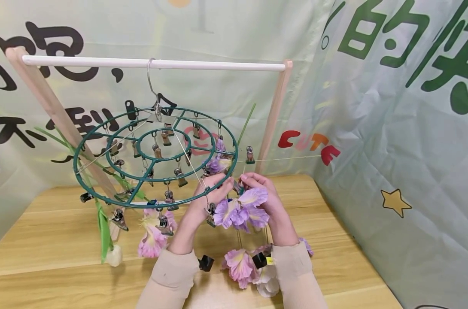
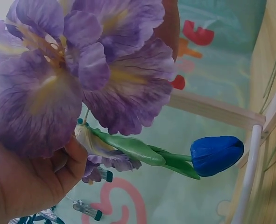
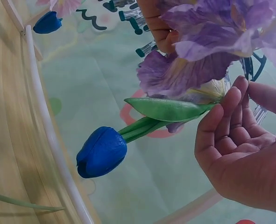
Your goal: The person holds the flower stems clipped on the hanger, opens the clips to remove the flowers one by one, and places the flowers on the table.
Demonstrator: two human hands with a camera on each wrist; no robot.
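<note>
A large purple iris point(image 1: 242, 211) hangs between my two hands, its petals hiding much of them. My right hand point(image 1: 265, 195) pinches a small metal clip point(image 3: 246, 67) just behind the bloom, between thumb and forefinger. Close on the other side is my left hand point(image 1: 211, 195), under the hanger's rim. In the left wrist view its fingers are curled behind the petals, so what they hold is hidden. Below the pinch, a blue tulip point(image 3: 102, 151) with green leaves hangs head down, beside a second purple iris point(image 2: 114, 160).
The round green hanger point(image 1: 181, 201) with several dangling clips hangs from a white bar point(image 1: 218, 65) on a wooden frame point(image 1: 274, 111). Pink flowers point(image 1: 153, 240) and a white tulip point(image 1: 114, 256) hang at the left. More blooms point(image 1: 239, 268) lie between my forearms on the wooden table point(image 1: 56, 266).
</note>
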